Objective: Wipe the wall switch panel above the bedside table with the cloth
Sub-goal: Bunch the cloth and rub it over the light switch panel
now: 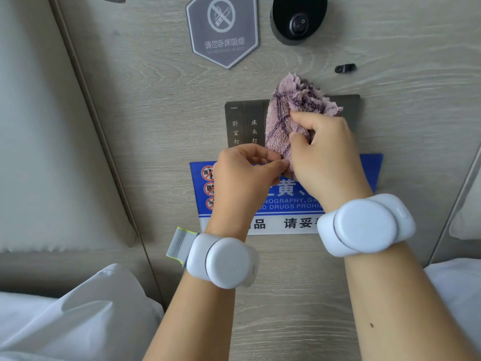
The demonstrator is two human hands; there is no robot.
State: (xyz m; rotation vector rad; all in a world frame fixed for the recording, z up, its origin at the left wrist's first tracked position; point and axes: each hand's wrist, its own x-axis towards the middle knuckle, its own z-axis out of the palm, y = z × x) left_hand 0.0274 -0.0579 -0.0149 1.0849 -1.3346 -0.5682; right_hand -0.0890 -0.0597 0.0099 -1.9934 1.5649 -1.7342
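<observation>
A pale wood-grain wall panel [145, 105] fills most of the view, its grain running in long wavy bands. Set into it is the dark grey switch panel [243, 125], with two narrow rocker strips at its left end bearing white Chinese characters; its middle and most of its right part are covered by the cloth [289, 118], a fluffy pink-mauve piece with darker purple lines, bunched and pressed against the panel's face. The right hand [325, 155] is closed on the cloth, thumb and curled fingers gripping its lower right portion, the top of the cloth sticking up past the panel's upper edge. The left hand [244, 173] sits just below the panel's lower left corner, thumb and forefinger pinching the cloth's bottom edge. Both wrists wear white round wrist devices [364, 225]. Above the switch panel hang a grey hexagonal no-smoking sign [223, 29] and, to its right, a black round fitting with a rocker switch [298, 19]; a small black clip [345, 68] is fixed near the panel's upper right corner. Directly beneath the panel is a blue and white notice [369, 168], partly hidden by the hands. A padded beige headboard [33, 152] borders the wall panel on the left, with white bedding [78, 321] at the lower left.
</observation>
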